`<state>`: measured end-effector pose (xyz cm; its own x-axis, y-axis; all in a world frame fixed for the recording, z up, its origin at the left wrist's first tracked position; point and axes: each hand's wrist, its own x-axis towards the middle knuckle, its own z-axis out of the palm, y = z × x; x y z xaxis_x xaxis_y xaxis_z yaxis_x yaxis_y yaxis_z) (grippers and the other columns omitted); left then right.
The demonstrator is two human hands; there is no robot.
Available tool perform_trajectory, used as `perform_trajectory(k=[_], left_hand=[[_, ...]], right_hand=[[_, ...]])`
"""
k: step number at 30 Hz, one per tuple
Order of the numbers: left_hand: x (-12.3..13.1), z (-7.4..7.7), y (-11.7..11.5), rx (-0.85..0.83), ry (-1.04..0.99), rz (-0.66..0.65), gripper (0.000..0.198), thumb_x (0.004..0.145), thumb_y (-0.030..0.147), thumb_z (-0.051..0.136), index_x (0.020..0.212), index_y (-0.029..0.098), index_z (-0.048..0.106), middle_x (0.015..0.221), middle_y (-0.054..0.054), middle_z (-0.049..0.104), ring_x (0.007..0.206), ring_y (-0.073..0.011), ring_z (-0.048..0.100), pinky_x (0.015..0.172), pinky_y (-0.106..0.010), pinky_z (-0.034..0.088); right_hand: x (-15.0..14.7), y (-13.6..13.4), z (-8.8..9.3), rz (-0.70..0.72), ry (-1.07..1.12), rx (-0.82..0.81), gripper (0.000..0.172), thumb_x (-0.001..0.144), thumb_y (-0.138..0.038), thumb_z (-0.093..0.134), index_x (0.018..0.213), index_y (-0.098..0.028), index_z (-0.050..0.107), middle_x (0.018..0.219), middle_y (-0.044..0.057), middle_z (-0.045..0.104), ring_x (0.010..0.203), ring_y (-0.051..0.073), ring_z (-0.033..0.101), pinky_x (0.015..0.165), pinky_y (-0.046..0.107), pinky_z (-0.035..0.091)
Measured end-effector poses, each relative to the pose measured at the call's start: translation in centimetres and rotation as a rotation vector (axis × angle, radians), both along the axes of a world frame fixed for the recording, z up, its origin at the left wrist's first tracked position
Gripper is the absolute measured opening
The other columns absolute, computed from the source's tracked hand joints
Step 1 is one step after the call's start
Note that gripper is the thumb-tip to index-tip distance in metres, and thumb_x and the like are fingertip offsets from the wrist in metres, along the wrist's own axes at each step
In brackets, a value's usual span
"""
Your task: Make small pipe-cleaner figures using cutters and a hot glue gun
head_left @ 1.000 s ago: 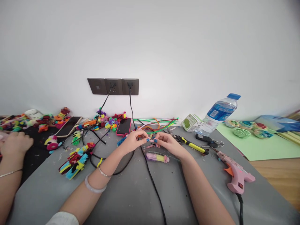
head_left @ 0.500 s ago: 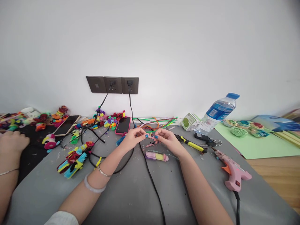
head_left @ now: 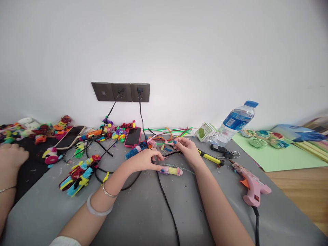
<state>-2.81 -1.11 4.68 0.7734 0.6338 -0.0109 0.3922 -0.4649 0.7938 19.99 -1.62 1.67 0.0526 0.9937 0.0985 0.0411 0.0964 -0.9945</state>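
Observation:
My left hand (head_left: 145, 160) rests low on the grey mat (head_left: 143, 212), its fingers curled and pinching the left end of a fuzzy pink and yellow piece (head_left: 172, 170) that lies there. My right hand (head_left: 186, 149) is farther back, fingers closed on a short pink pipe-cleaner piece (head_left: 168, 142) near a bundle of loose pipe cleaners (head_left: 174, 132). Both hands have blue-painted nails. The left wrist wears bracelets.
Black cables (head_left: 166, 201) run from the wall sockets (head_left: 120, 91) across the mat. A pink glue gun (head_left: 252, 186), a yellow-handled tool (head_left: 210, 158), keys (head_left: 223, 149), a water bottle (head_left: 235, 121), a green carton (head_left: 205, 131), two phones and colourful craft figures (head_left: 77, 174) lie around. Another person's hand (head_left: 11, 155) is at left.
My hands, which were together holding the small pink piece, have parted. The left dropped down to the pink and yellow piece; the right moved back toward the pipe cleaners.

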Motion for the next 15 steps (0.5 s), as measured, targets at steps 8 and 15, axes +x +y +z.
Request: perform_trajectory(k=[8,15], left_hand=[[0.2,-0.7,-0.2,0.069,0.018,-0.041,0.022,0.071,0.027,0.071,0.092,0.019,0.068,0.086,-0.003,0.068,0.075,-0.0166,0.062,0.065,-0.025,0.045],[0.3,-0.4,-0.4,0.185,0.058,-0.092,0.02,0.067,0.025,0.073,0.085,0.02,0.066,0.094,-0.003,0.062,0.08,-0.0179,0.058,0.068,-0.026,0.043]], right_hand=[[0.5,-0.8,0.8,0.069,-0.134,-0.009,0.028,0.069,-0.038,0.071,0.087,-0.019,0.062,0.074,0.001,0.067,0.059,0.013,0.057,0.056,0.027,0.045],[3.3,-4.3,1.0,-0.151,-0.45,-0.135,0.012,0.067,-0.029,0.066,0.065,-0.019,0.06,0.058,0.001,0.063,0.045,0.013,0.052,0.049,0.027,0.041]])
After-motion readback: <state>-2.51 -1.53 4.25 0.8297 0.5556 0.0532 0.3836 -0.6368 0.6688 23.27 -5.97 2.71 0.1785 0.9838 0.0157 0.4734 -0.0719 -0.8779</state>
